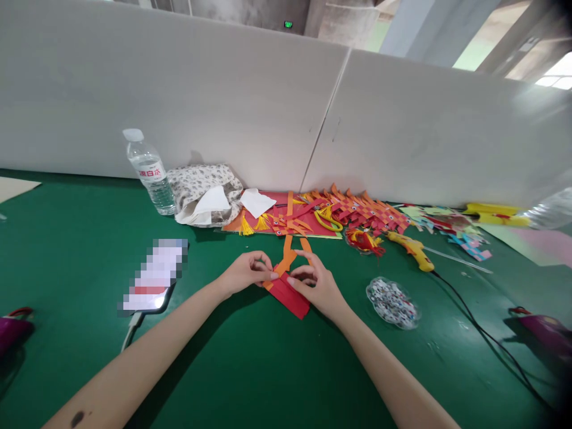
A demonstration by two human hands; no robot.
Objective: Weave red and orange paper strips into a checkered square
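Red paper strips (292, 298), lying side by side at a slant, are held between both hands over the green table. Orange paper strips (286, 261) cross their upper end and stick out away from me. My left hand (252, 271) pinches the left corner, where orange meets red, between thumb and fingers. On the other side, my right hand (315, 283) has its thumb on the red strips and its fingers curled by the orange ones. The fingertips partly cover where the strips cross. Just beyond lie woven red and orange paper fish (357, 208) in a pile.
A yellow glue gun (413, 250) with a black cord and a clear dish of googly eyes (392, 302) lie at right. At left are a phone (154, 277) on a cable, a water bottle (152, 173) and a tissue pouch (203, 190). A pale partition (201, 95) rises behind.
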